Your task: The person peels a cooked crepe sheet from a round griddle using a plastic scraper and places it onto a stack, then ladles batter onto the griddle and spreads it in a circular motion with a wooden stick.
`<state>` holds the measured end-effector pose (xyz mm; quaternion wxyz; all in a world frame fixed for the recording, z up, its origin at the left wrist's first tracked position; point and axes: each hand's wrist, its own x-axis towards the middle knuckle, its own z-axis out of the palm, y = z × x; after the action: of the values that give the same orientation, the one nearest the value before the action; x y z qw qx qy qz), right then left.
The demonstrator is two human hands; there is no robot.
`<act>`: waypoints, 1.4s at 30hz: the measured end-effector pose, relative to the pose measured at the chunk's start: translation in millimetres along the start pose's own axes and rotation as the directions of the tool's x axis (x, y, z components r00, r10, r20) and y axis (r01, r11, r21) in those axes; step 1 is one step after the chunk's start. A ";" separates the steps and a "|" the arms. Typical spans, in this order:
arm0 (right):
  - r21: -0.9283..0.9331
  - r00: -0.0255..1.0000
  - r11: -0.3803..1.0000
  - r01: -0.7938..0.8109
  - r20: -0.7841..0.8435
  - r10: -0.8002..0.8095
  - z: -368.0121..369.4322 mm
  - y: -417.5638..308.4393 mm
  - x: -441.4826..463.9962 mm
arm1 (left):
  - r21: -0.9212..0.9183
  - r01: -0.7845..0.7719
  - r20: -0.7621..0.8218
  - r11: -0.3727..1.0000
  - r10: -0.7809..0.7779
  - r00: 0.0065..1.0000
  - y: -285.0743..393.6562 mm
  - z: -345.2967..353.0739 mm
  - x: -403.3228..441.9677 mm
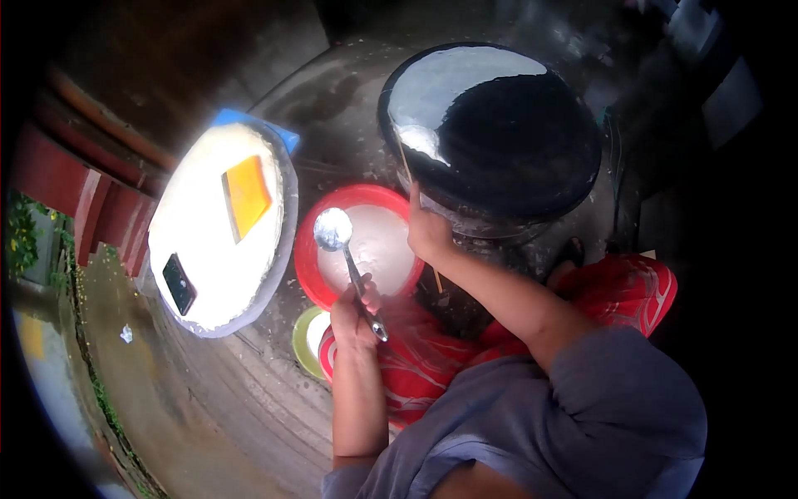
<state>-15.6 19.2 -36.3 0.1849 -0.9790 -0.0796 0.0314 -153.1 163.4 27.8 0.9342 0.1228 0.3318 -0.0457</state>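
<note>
The metal ladle (333, 229) is held over the left part of the red basin (306, 258), its handle wrapped by the curled fingers of the left hand (357, 314). The thin stick (404, 163) is pinched in the right hand (430, 234), its tip at the white layer (457, 73) on the black round pan (519, 133), far right. At left, a dark phone (179, 284) and orange object (248, 195) are borne by a white round surface (195, 200).

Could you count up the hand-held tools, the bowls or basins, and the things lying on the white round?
Hand-held tools: 2 (ladle, thin stick)
Bowls or basins: 2 (red basin, green bowl)
Things on the white round: 2 (orange piece, dark rectangle)
Total: 6
</note>
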 end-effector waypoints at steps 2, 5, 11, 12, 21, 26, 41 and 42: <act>0.041 0.992 0.992 -0.122 0.019 0.121 -10.0 -0.7 7.2 | 0.031 0.003 -0.013 1.000 -0.002 1.000 1.9 -0.8 -4.4; 0.162 0.986 0.972 -0.169 0.040 0.164 -31.9 9.0 -48.1 | 0.028 0.027 0.027 0.999 -0.028 0.999 0.3 -4.5 -5.8; 0.137 0.993 0.985 -0.109 0.055 0.102 -4.1 1.6 -34.8 | 0.027 0.022 -0.004 0.999 -0.021 1.000 1.2 -10.7 -4.7; 0.147 0.987 0.976 -0.159 0.038 0.155 -6.1 3.1 -22.9 | 0.020 0.030 0.010 0.999 -0.030 0.999 2.0 -11.0 -3.9; 0.167 0.991 0.977 -0.131 0.002 0.133 -2.2 7.8 -65.7 | 0.026 0.076 0.110 0.997 -0.079 0.991 9.6 -31.4 4.0; 0.227 0.968 0.942 -0.246 0.011 0.250 -39.8 27.2 -84.5 | 0.038 0.080 0.023 0.996 -0.081 0.996 6.7 -16.2 -3.1; 0.156 0.978 0.967 -0.203 0.088 0.191 -39.9 46.4 -133.6 | 0.141 0.102 -0.008 0.985 -0.101 0.995 4.3 -11.5 1.3; 0.087 0.976 0.980 -0.180 0.141 0.167 -34.0 42.3 -125.0 | 0.143 0.076 -0.035 0.987 -0.071 0.997 2.8 -9.6 -0.3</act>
<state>-129.5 -52.8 -16.2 0.2242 -0.9675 -0.0043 0.1165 -158.7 168.6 21.4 0.9154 0.1785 0.3461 -0.1021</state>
